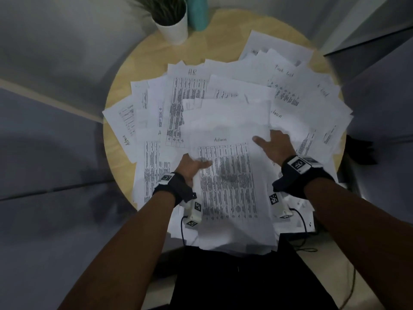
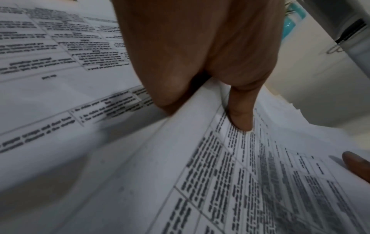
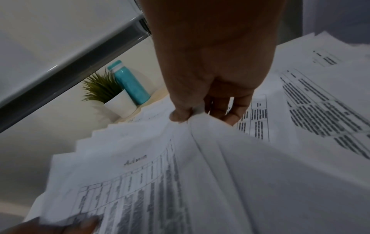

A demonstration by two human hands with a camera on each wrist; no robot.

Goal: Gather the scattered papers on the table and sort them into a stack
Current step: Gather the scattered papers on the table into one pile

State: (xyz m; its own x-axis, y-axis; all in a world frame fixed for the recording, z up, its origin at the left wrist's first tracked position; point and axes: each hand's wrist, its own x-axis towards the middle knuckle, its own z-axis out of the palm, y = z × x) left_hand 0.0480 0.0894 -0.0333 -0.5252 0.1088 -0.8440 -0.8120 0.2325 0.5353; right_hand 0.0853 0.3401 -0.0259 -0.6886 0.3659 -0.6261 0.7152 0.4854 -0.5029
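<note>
A: Head view?
B: Papers [image 1: 190, 90] litter the round table [image 1: 214, 48]. The left hand [image 1: 191, 167] and right hand [image 1: 277, 145] each grip a side of the Admin bundle [image 1: 230, 186], near middle.
A: Left wrist?
B: Its thumb [image 2: 240, 114] clamps the top sheet.
A: Right wrist?
B: The fingers [image 3: 238, 109] pinch the edge. The sheets look light, floppy and slippery, so both sides need holding.

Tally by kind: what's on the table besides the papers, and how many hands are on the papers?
potted plant: 1
bottle, teal: 1
hands gripping the papers: 2 (left hand, right hand)
Total: 4
The papers overlap too much to count.
</note>
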